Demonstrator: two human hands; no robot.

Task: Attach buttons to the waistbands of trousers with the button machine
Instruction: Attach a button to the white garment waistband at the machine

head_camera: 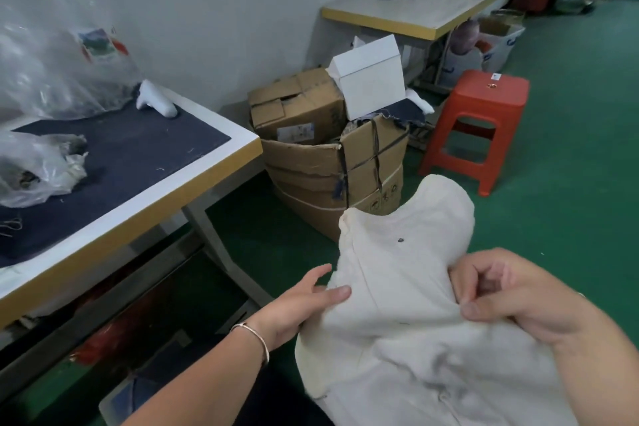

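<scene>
Cream-coloured trousers (pixel 397 273) lie bunched in front of me at the lower right, above the green floor. A small dark button (pixel 400 240) sits on the upper part of the fabric. My right hand (pixel 511 290) grips a fold of the cloth, fingers curled and thumb pressed onto it. My left hand (pixel 304 301) touches the left edge of the trousers with fingers stretched out; a bracelet circles its wrist. No button machine is in view.
A work table (pixel 166 190) with a dark mat and plastic bags (pixel 38 166) stands at the left. Cardboard boxes (pixel 332 162) sit behind the trousers, an orange stool (pixel 480 107) to their right. A sewing table (pixel 422 10) stands at the back.
</scene>
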